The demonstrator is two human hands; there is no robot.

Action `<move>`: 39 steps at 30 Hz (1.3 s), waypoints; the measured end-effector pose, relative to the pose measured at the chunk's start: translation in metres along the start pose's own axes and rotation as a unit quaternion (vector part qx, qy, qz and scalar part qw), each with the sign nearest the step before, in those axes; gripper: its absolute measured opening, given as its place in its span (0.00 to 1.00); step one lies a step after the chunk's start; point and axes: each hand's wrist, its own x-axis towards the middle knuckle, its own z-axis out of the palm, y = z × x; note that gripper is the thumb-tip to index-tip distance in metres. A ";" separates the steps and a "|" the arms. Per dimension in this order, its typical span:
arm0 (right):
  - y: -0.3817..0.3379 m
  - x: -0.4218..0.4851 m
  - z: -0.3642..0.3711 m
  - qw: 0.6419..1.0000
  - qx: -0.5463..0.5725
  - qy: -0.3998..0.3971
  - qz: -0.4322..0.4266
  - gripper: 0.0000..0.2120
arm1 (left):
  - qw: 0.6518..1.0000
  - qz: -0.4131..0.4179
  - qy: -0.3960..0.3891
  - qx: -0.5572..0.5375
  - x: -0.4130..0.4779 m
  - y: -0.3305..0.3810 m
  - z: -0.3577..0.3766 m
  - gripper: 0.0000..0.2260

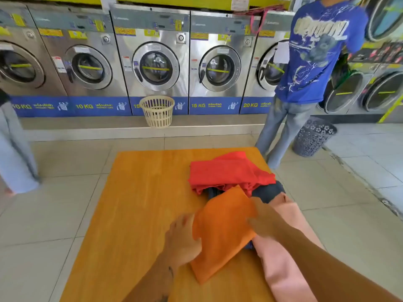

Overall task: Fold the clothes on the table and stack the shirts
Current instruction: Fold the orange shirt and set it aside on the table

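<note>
An orange folded shirt (222, 232) lies on the orange wooden table (139, 192), right of centre. My left hand (182, 240) grips its left edge, fingers tucked under the cloth. My right hand (265, 221) presses on its right edge, blurred by motion. Behind it sits a loose red garment (229, 173) on top of a dark navy garment (268, 191). A pink garment (285, 253) runs along the table's right side under my right forearm.
A row of steel washing machines (156, 62) lines the back wall. A cream laundry basket (157, 111) stands on the step. A person in a blue shirt (316, 51) stands at the far right beside a grey basket (313, 137). Another person (13, 149) is at the left edge.
</note>
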 end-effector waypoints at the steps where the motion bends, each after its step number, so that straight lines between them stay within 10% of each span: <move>1: -0.006 0.002 0.000 1.000 0.005 0.008 0.014 0.25 | 1.000 0.005 -0.016 0.021 0.002 -0.003 0.002 0.35; 4: -0.019 0.003 0.000 0.995 0.024 0.050 0.078 0.25 | 0.996 -0.010 -0.015 0.084 0.004 -0.002 0.008 0.37; 7: -0.043 0.001 0.003 0.965 -0.021 0.258 0.049 0.26 | 0.995 -0.036 -0.036 0.084 0.008 0.005 0.005 0.41; 11: -0.025 0.023 -0.002 0.989 0.076 -0.029 0.120 0.34 | 0.992 -0.033 -0.028 0.119 0.020 0.008 -0.006 0.41; 17: -0.024 0.028 0.014 0.993 -0.008 0.114 -0.036 0.40 | 0.999 0.016 0.028 0.027 0.016 0.009 0.003 0.33; 20: -0.011 0.032 0.008 0.998 0.025 -0.041 -0.027 0.33 | 0.990 0.030 0.065 -0.118 0.007 0.012 0.007 0.28; 25: -0.001 0.032 0.013 0.984 0.129 -0.007 -0.123 0.27 | 0.951 -0.029 0.159 -0.263 -0.009 0.008 -0.010 0.19; 39: -0.126 0.064 0.073 0.942 0.283 -0.010 -0.178 0.25 | 0.929 -0.056 0.314 -0.185 -0.006 -0.094 -0.122 0.19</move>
